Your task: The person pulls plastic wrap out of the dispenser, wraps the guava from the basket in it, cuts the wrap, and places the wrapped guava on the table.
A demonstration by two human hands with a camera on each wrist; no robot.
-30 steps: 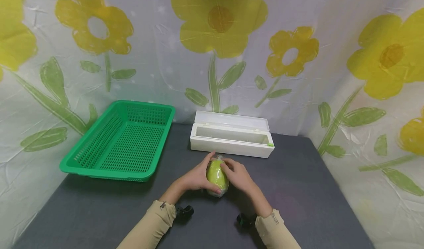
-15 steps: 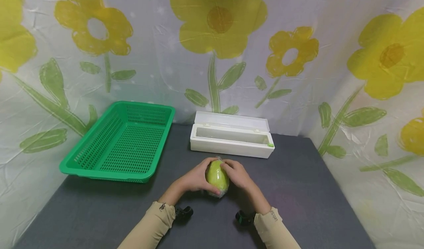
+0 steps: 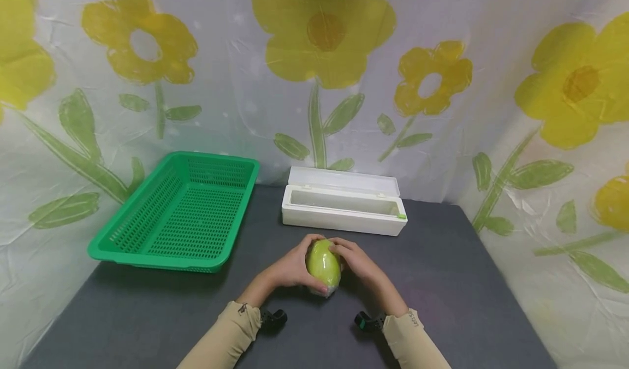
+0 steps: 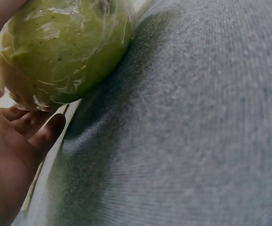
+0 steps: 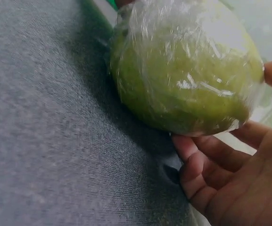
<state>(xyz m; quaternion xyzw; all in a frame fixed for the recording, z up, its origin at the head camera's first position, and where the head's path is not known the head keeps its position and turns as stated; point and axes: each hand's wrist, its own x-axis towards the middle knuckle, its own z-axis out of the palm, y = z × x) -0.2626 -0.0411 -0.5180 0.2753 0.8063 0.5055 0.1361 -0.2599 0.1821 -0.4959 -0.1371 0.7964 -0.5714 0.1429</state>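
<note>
A rounded yellow-green fruit [image 3: 324, 263], wrapped in clear cling film, is between my two hands above the dark table. Small dots and a brownish hollow show on its skin in the left wrist view; its exact kind is unclear. My left hand [image 3: 292, 266] grips its left side, thumb near the lower end and fingers around the far end. From the right, my right hand [image 3: 357, 261] holds it with thumb and fingers, which the right wrist view shows at its side and underneath. Crumpled film gathers at the end nearest me. Whether the fruit touches the table is unclear.
Behind the hands stands a long white box [image 3: 339, 221] with its lid raised, apparently a cling film dispenser with a small green piece at its right end. A green perforated basket [image 3: 231, 216] sits at the left. A flower-printed curtain [image 3: 221, 123] encloses the table.
The fruit has turned a little in my hands, and the film tuft formerly at its far end no longer shows there. My left fingers have drawn closer around the far end.
</note>
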